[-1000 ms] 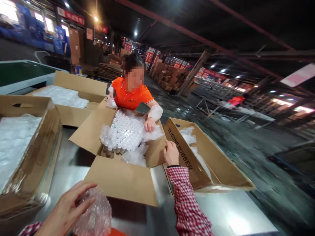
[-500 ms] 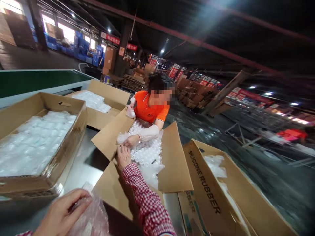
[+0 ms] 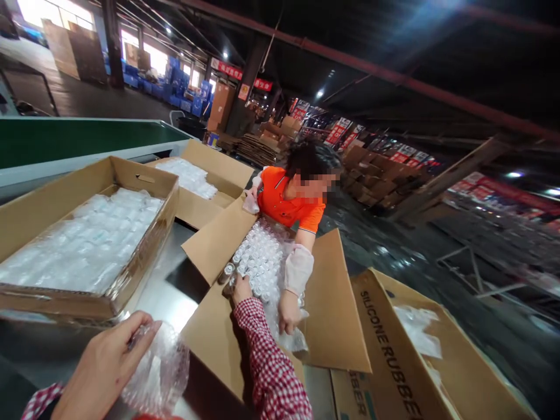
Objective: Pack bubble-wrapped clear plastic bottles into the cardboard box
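Head view: our right hand (image 3: 241, 288) reaches into the open carton (image 3: 219, 344), fingers curled down among the capped vials (image 3: 258, 265), their grip hidden; our left hand (image 3: 105, 364) is clamped on a crumpled plastic bag (image 3: 160, 373). We judge it best to pinch vials by the caps just beyond our fingertips, clear of the co-worker's hand (image 3: 289, 312) beside ours.

Red-white checked sleeve (image 3: 271, 367), orange shirt (image 3: 289, 201), brown cartons (image 3: 210, 344)
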`<state>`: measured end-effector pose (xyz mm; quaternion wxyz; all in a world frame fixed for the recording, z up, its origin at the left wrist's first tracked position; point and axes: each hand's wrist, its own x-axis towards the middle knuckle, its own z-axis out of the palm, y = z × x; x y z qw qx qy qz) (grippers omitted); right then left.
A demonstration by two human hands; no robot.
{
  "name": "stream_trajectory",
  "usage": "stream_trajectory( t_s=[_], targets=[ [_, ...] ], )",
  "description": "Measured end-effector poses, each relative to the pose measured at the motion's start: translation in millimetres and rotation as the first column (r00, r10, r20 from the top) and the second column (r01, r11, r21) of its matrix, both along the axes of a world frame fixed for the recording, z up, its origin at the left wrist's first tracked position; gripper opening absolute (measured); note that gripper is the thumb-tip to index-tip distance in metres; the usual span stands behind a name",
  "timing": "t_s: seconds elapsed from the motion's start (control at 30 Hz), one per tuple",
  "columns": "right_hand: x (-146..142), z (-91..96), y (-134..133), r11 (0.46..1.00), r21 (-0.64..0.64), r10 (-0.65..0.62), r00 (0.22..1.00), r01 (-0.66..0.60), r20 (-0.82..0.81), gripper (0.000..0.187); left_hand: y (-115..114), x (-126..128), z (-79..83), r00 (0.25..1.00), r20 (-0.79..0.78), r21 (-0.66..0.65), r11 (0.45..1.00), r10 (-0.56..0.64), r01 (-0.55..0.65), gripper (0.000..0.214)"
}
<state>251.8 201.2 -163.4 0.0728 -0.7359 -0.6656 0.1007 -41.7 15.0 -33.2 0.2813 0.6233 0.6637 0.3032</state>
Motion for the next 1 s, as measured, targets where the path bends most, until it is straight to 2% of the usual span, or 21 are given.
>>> stream_trajectory(
  t_s=[0.13,0.2,0.27,0.3,0.33,0.37,0.4,0.43,0.47,0.53,0.63,0.7,0.8,0.9,1.0],
  targets=[
    [3.5,-1.4,-1.1,0.998,0.057,-0.012,0.995,0.018,-0.104,0.034,12.3,-0.2,1.3,0.999,-0.032,0.071,0.997,0.011,-0.008,0.04],
    [4.8,10.7,-9.2,0.995,0.096,0.014,0.986,0.002,-0.165,0.028,18.8,0.7,5.0,0.996,-0.087,0.047,0.999,0.022,-0.018,0.04],
    [6.2,34.0,-24.1,0.986,0.169,0.049,0.953,0.003,-0.298,0.027,26.2,3.0,8.5,0.991,-0.132,-0.05,0.998,0.024,-0.031,0.037],
    [6.2,49.0,-34.6,0.974,0.225,0.088,0.906,0.008,-0.414,0.029,30.2,4.7,9.3,0.989,-0.148,-0.09,0.995,0.02,-0.033,0.036],
    [5.3,65.3,-47.4,0.955,0.295,0.154,0.816,0.021,-0.557,0.032,34.4,6.8,9.5,0.986,-0.164,-0.117,0.993,0.012,-0.031,0.036],
    [3.1,81.8,-62.2,0.931,0.364,0.239,0.694,0.035,-0.679,0.035,38.6,9.3,9.0,0.983,-0.182,-0.128,0.991,0.0,-0.024,0.035],
    [-0.8,97.4,-78.8,0.906,0.42,0.318,0.58,0.046,-0.75,0.037,42.7,12.0,8.0,0.98,-0.2,-0.124,0.992,-0.013,-0.012,0.035],
    [-6.4,111.0,-96.1,0.889,0.456,0.375,0.506,0.041,-0.777,0.04,46.3,14.8,6.9,0.976,-0.214,-0.112,0.994,-0.031,0.007,0.034],
    [-13.6,121.8,-113.4,0.88,0.475,0.415,0.47,0.01,-0.779,0.042,49.3,17.5,6.0,0.975,-0.217,-0.098,0.995,-0.049,0.029,0.034],
    [-31.2,133.7,-143.8,0.867,0.487,0.478,0.446,-0.104,-0.757,0.047,52.7,21.9,5.5,0.98,-0.183,-0.074,0.995,-0.082,0.07,0.035],
    [-56.9,131.7,-171.8,0.832,0.486,0.555,0.42,-0.269,-0.718,0.05,50.2,25.6,7.9,0.99,-0.032,-0.089,0.987,-0.134,0.131,0.038],
    [-68.6,125.4,-180.4,0.82,0.465,0.572,0.433,-0.335,-0.697,0.046,44.9,27.1,9.0,0.984,0.036,-0.098,0.98,-0.172,0.175,0.039],
    [-76.9,120.3,-188.5,0.777,0.447,0.626,0.467,-0.443,-0.625,0.04,36.3,29.8,7.2,0.972,0.058,-0.014,0.973,-0.228,0.229,0.043],
    [-77.4,121.8,-198.5,0.699,0.496,0.715,0.489,-0.516,-0.499,0.05,29.4,32.1,6.2,0.966,0.099,0.036,0.971,-0.237,0.235,0.046],
    [-76.0,124.1,-207.0,0.639,0.524,0.769,0.473,-0.563,-0.429,0.057,22.5,32.6,11.4,0.963,0.143,0.043,0.974,-0.227,0.223,0.047]
  ],
)
